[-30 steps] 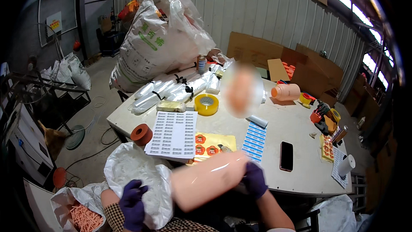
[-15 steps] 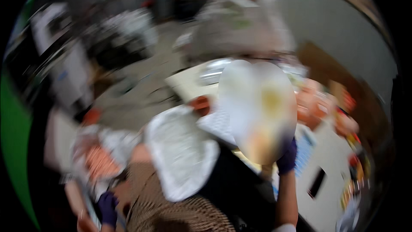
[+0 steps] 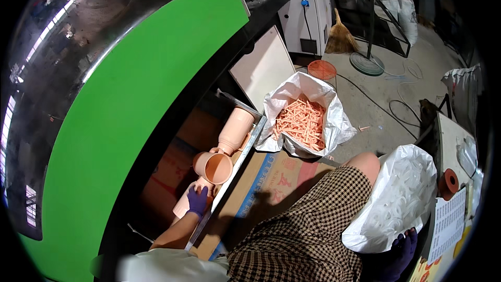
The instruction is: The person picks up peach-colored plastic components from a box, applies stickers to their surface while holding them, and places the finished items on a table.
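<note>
My left hand (image 3: 198, 200), in a purple glove, is closed round the neck end of a peach plastic bottle-shaped piece (image 3: 182, 204). The piece lies in the opening beside the green machine. Just above that hand, an open-mouthed peach plastic cup (image 3: 215, 168) tilts upward. A second bottle-shaped piece (image 3: 237, 127) lies farther along the same metal-edged ledge (image 3: 241, 159). At the lower right, my purple-gloved right hand (image 3: 402, 250) is beside a white sack (image 3: 355, 230) of translucent rings. Its fingers are apart, and nothing shows in them.
A green machine panel (image 3: 141, 89) curves along the left. Beyond the ledge stands a white sack (image 3: 339, 104) of peach plastic scraps. A cardboard box (image 3: 276, 172) lies before my knees. A table (image 3: 451, 130) with papers and a red-brown roll (image 3: 448, 184) is at the right. Cables cross the floor.
The view has swung left toward the green machine. My left hand is now on a peach bottle-shaped piece. My right hand, earlier raised by a blurred pale thing, is now low by the rings.
</note>
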The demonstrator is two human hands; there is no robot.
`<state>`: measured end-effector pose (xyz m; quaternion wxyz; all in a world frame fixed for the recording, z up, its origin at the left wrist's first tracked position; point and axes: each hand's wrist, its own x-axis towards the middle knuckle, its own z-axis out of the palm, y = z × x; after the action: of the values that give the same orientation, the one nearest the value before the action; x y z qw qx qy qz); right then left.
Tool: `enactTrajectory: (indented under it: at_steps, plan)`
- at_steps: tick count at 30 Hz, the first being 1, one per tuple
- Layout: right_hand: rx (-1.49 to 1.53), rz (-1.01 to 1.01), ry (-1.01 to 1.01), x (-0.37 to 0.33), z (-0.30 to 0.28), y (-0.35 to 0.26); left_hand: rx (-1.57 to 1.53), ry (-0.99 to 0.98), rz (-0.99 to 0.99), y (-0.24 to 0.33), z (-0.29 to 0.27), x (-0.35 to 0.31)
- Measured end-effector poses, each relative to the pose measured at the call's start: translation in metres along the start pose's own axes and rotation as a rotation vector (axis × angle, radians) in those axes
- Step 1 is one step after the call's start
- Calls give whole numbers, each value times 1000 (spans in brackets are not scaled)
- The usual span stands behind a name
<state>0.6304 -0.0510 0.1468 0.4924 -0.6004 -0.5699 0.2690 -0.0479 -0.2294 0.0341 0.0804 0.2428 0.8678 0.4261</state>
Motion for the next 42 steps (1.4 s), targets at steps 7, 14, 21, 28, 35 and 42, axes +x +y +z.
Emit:
enactTrajectory:
  at_steps: [7,14,21,28,35,42]
  plan:
    - [519,353,92,-1,12,-48,193,-155,-25,-19,41,114]
    - [394,299,-114,-9,28,-73,-940,-399,-275,108,67,-6]
    - [753,160,-364,30,56,-91,99,-1117,1123,315,126,-154]
    - [644,18,-100,15,29,-74,-843,-1749,640,402,200,-143]
    - [788,57,-282,47,30,-40,-636,-2309,671,490,229,-161]
    - [655,-11,-19,47,60,-63,-336,-1593,1631,497,141,-192]
